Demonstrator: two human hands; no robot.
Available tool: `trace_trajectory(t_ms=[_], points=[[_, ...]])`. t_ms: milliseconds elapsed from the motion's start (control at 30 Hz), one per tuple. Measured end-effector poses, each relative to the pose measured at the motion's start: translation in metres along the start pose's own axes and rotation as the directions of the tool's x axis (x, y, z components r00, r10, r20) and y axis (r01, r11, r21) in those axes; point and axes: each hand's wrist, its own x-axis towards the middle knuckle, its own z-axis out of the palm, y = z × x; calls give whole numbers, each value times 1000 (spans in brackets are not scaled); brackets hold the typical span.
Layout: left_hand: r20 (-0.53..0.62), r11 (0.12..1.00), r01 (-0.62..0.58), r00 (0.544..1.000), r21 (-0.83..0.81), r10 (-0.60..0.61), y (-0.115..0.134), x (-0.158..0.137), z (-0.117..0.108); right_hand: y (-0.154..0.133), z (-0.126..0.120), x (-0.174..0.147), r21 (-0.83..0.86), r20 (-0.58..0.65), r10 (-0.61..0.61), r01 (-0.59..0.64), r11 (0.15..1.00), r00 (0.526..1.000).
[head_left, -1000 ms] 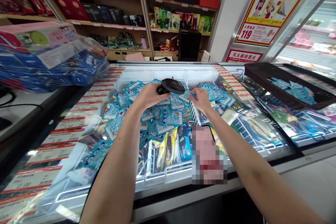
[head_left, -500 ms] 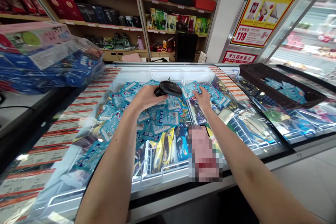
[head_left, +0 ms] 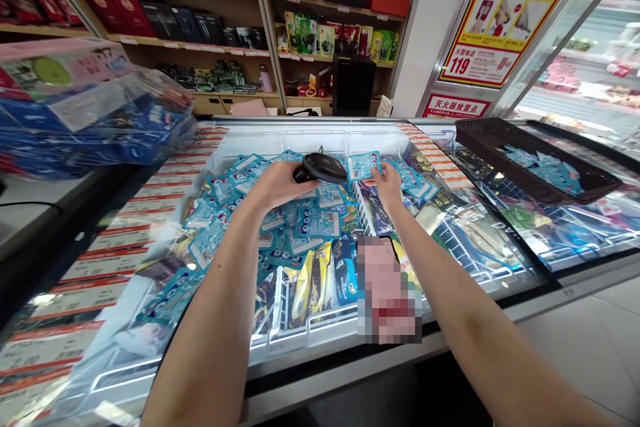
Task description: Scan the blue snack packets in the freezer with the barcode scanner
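My left hand (head_left: 283, 181) is wrapped round the handle of a black barcode scanner (head_left: 325, 168), whose head points right. Just beyond that head, my right hand (head_left: 387, 181) pinches a small blue packet (head_left: 364, 166) by its right edge, with a printed barcode facing up. Beneath both hands, many similar blue packets (head_left: 320, 221) are heaped on the glass top of a chest freezer. A phone-shaped pink object (head_left: 387, 290), blurred out by pixels, lies near the front edge between my forearms.
A dark brown basket (head_left: 480, 137) with more blue packets stands at the right. Plastic-wrapped boxes (head_left: 90, 113) are stacked at the left. Price labels (head_left: 115, 240) line the glass. Yellow wrapped ice creams (head_left: 313, 280) show in the freezer. Shelves (head_left: 215, 50) of goods stand behind.
My right hand has turned the blue packet flatter, bringing its barcode side into view beside the scanner head. My left hand and the scanner have hardly moved.
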Motion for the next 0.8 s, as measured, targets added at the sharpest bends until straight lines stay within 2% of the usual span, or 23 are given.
trace_trajectory(t_ms=[200,500,667,800], points=[[22,1000,-3,1000,2,3,3,0,-1,-4,-1,0,-32,14,3,-2,999,1000],[37,1000,-2,999,-1,2,5,0,-2,-2,0,1,13,25,31,-32,999,999],[57,1000,6,998,-3,-6,7,0,-2,0,0,3,48,33,-37,35,998,999],[63,1000,5,998,3,-6,9,0,-2,-1,0,2,59,35,-32,30,998,999]])
